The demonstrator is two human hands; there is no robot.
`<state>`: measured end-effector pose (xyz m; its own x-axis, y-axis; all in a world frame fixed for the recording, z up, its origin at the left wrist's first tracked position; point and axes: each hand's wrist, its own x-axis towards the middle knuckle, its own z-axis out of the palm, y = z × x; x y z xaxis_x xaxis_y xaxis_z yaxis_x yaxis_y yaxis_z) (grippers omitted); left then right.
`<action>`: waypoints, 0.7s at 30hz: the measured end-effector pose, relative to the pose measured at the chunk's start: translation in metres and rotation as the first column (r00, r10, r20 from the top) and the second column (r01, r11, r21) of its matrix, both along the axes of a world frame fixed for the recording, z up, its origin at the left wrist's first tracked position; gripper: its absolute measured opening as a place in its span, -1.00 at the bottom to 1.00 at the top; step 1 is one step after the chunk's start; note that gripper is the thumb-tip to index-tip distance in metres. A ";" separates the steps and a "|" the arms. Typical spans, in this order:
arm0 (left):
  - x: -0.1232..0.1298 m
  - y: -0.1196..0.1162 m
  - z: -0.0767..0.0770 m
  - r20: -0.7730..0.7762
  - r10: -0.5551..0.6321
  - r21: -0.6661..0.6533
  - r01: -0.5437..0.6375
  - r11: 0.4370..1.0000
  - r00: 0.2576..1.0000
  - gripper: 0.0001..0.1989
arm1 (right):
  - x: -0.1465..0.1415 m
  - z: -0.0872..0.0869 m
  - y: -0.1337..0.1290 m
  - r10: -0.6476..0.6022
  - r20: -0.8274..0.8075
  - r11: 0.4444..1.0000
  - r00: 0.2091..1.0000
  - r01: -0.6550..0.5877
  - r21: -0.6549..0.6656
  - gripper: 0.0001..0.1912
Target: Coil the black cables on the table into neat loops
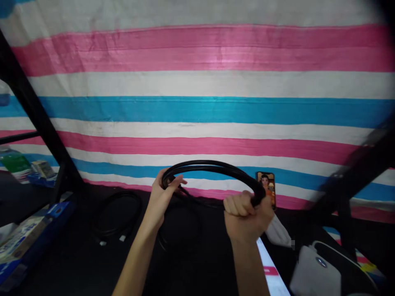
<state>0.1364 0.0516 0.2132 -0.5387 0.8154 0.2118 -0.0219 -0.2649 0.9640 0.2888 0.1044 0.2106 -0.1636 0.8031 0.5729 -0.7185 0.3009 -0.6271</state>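
A black cable (212, 166) wound into a loose coil is held up between both hands, arching over them. My left hand (165, 191) grips the coil's left end, with the thumb laid across the strands. At the right end, my right hand (248, 213) is closed in a fist around the bundled strands. A thinner length of the cable runs between the hands, lower down. On the dark table (92, 271) to the left lies another coiled black cable (135, 211), its two ends with light connectors. Beneath my hands, a further dark coil (199, 230) shows faintly.
A phone (268, 181) with a lit screen stands behind my right hand. To the right are a white soft item (279, 232), a bright flat panel (273, 271) and a white device (317, 273) with a cord. Boxes (24, 238) line the left; striped sheeting (197, 109) hangs behind.
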 end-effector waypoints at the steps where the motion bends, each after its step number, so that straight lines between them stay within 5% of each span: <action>1: -0.002 -0.001 0.000 0.001 0.017 0.041 -0.017 0.999 1.000 -0.68 | -0.003 -0.001 0.001 0.009 0.021 0.999 1.000 -0.008 -0.035 -0.38; 6: -0.017 -0.002 -0.003 -0.098 0.163 0.009 -0.163 0.987 0.982 -0.67 | -0.008 -0.010 0.014 -0.012 0.235 0.973 0.972 0.065 -0.223 -0.69; 14: -0.054 0.003 -0.020 -0.357 0.061 -0.288 -0.173 0.942 0.932 -0.64 | -0.019 -0.037 0.030 -0.127 0.631 0.982 0.765 0.185 -0.027 -0.45; 18: -0.076 0.003 -0.038 -0.505 -0.221 -0.571 -0.132 0.810 0.834 -0.72 | -0.020 -0.057 0.033 0.026 0.831 0.993 0.556 0.083 -0.086 -0.52; 21: -0.086 0.009 -0.056 -0.467 -0.361 -0.732 -0.123 0.671 0.807 -0.85 | -0.020 -0.081 0.040 0.116 0.924 0.990 0.364 0.032 -0.137 -0.50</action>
